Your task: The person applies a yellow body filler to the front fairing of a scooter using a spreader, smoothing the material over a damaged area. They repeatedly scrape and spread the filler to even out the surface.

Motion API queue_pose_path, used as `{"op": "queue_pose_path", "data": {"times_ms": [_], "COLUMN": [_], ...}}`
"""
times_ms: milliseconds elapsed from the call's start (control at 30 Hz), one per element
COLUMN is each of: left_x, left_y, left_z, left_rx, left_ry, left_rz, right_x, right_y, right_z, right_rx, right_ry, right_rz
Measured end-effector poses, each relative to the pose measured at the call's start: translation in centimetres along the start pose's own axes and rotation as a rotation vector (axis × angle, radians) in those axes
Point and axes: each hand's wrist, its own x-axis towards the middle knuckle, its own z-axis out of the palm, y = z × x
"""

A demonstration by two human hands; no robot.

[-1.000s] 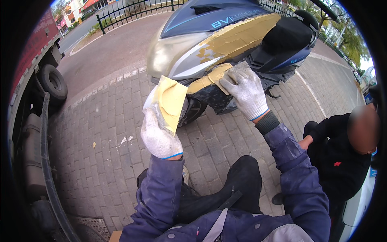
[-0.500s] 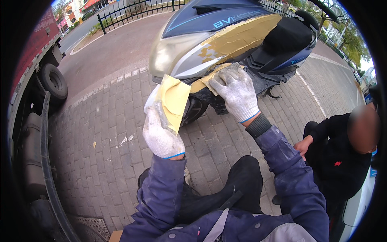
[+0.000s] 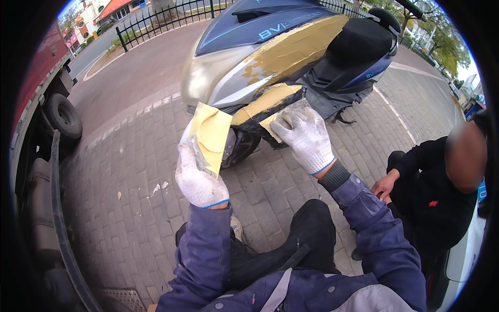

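My left hand (image 3: 200, 179), in a white knit glove with a blue cuff edge, grips a flat board coated with yellow putty (image 3: 212, 139). In my gloved right hand (image 3: 306, 135) is a flat putty spreader (image 3: 269, 126) with yellow putty on it; my fingers cover much of its shape. The spreader is just below and in front of the scooter's lower front panel (image 3: 270, 100), which carries a layer of the same putty. Above that, a long tan putty patch (image 3: 299, 49) covers the side of the blue and silver scooter (image 3: 221, 39).
A person in black (image 3: 442, 192) crouches at the right, beside a white car (image 3: 468, 260). Along the left stands a red truck (image 3: 36, 70) with a large wheel (image 3: 63, 115). Grey brick paving (image 3: 130, 208) lies underneath, with a black fence (image 3: 171, 21) at the back.
My right hand and the spreader have come down off the lower panel, baring its putty layer. My left hand still holds the board. The view has shifted slightly.
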Motion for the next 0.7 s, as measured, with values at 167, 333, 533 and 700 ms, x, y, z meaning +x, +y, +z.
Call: {"op": "queue_pose_path", "data": {"times_ms": [167,333,533,700], "left_x": [-0.4,-0.6,-0.7,-0.6], "left_y": [0.1,0.2,0.4,0.4], "left_z": [0.5,0.9,0.3,0.0], "left_rx": [0.024,0.019,0.058,0.032], "left_ry": [-0.03,-0.049,0.005,0.011], "left_rz": [-0.002,-0.029,-0.025,-0.014], "right_x": [0.2,1.8,-0.7,-5.6], "right_y": [3.6,6.0,4.7,1.2], "right_z": [-1.4,-1.1,-1.0,2.4], "right_rx": [-0.083,-0.072,-0.01,0.181], "right_ry": [0.108,0.123,0.081,0.379], "right_rz": [0.017,-0.021,0.089,0.477]}}
